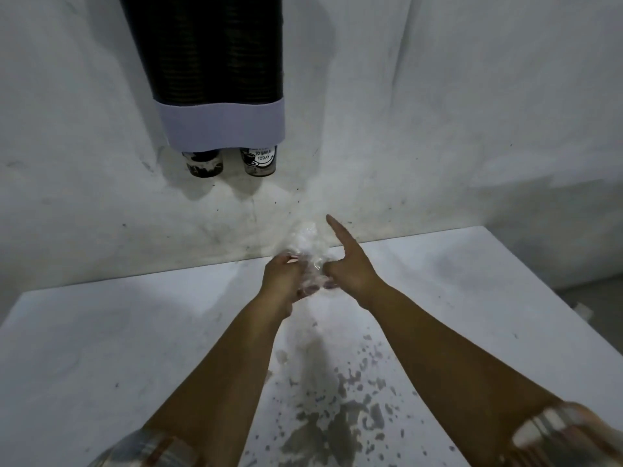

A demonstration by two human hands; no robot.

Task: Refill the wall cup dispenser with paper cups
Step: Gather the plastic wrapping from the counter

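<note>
The wall cup dispenser [222, 123] hangs at the upper left, with two dark tubes full of stacked cups and a pale band at the bottom. Two printed paper cups [258, 161] poke out below it. Both hands meet over the table's far edge around a crumpled clear plastic wrapper [308, 246]. My left hand [283, 281] grips the wrapper from the left with curled fingers. My right hand [350, 267] holds its other side with thumb and lower fingers, index finger pointing straight up. No loose cups show inside the plastic.
A white table [101, 348] fills the lower frame, stained with dark chipped spots near me. A scuffed white wall [438, 112] stands right behind it. The table's right edge drops to a grey floor.
</note>
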